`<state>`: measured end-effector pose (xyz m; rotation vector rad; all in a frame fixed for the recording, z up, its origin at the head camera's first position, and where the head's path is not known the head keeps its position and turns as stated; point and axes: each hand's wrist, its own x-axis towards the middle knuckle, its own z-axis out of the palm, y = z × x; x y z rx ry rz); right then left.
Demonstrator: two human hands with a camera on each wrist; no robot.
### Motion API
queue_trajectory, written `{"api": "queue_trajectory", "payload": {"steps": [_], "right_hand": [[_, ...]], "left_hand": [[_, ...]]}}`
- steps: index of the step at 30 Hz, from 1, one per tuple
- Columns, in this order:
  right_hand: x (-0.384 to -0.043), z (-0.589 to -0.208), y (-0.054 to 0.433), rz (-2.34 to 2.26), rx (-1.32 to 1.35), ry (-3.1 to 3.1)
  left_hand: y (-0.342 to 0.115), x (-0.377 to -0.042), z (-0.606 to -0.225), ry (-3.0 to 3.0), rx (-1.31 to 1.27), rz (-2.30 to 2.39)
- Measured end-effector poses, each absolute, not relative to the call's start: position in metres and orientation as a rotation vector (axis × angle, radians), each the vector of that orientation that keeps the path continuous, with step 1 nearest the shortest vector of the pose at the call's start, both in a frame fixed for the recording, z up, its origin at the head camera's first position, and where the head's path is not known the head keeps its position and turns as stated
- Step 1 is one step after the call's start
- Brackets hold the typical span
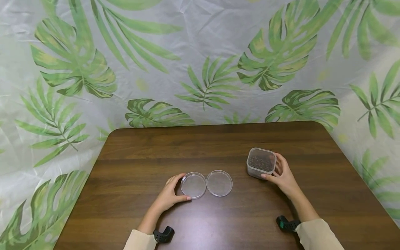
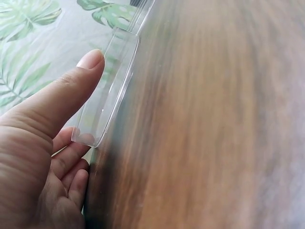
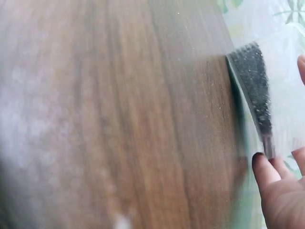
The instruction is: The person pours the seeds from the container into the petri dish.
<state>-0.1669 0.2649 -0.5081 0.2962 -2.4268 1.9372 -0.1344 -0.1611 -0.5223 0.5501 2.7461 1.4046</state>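
Note:
Two clear round petri dish halves lie side by side on the table, their rims meeting or nearly so. My left hand (image 1: 168,195) holds the left dish (image 1: 193,185) by its rim, thumb at the near side and fingers at the far side. Beyond it lies the right dish (image 1: 219,183), which no hand touches. Farther right, my right hand (image 1: 284,177) grips a clear square plastic container (image 1: 258,173) from its right side. Dark fine granules (image 3: 252,81) partly fill this container. Whether its base touches the table, I cannot tell.
The brown wooden table (image 1: 150,149) has rounded far corners. Behind and beside it hangs a pale cloth (image 1: 212,45) printed with green leaves. Each wrist wears a black band (image 1: 164,235) with a small device.

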Motion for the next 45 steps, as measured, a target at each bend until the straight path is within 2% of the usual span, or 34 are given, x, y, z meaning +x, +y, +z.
{"api": "queue_trajectory", "payload": {"steps": [17,26,45], "right_hand": [[-0.161,-0.484,0.249,1.951,0.328,-2.28],[-0.154,-0.463,0.233,2.001,0.453,-2.197],[-0.148,-0.451,0.184,1.898,0.675,-2.197]], "left_hand": [[-0.161,-0.133,-0.521,2.752,0.559,1.406],[-0.161,-0.133,-0.522,2.761,0.557,1.408],[-0.161,-0.133,-0.524,2.778,0.553,1.394]]}}
